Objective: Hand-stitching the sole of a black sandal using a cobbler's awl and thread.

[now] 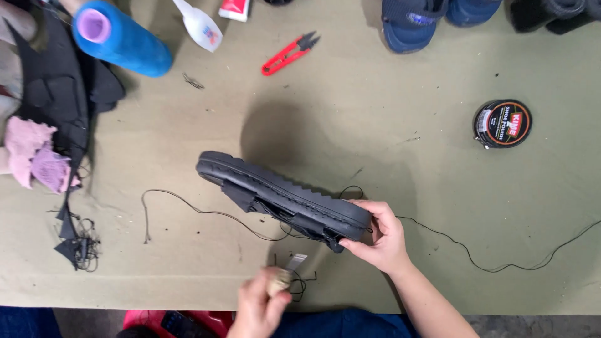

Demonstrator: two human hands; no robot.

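Counter (388, 125) was covered in olive cloth, with the black sandal (282, 197) lying tilted on its side in the middle. Right hand (382, 238) had a closed grip on its heel end. Left hand (260, 307) was wrapped round a wooden-handled awl (282, 278), black thread (206, 213) trailing about. Looked like mid-stitching on the sole; I'd guess another careful poke.

Right hand (380, 238) gripping; left hand (260, 307) fisted (low).

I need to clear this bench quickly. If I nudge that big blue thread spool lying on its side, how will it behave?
The blue thread spool is a cylinder lying on its side, so it would probably roll. The cloth-covered table may slow it. Its hollow core suggests it is fairly light for its bulk.
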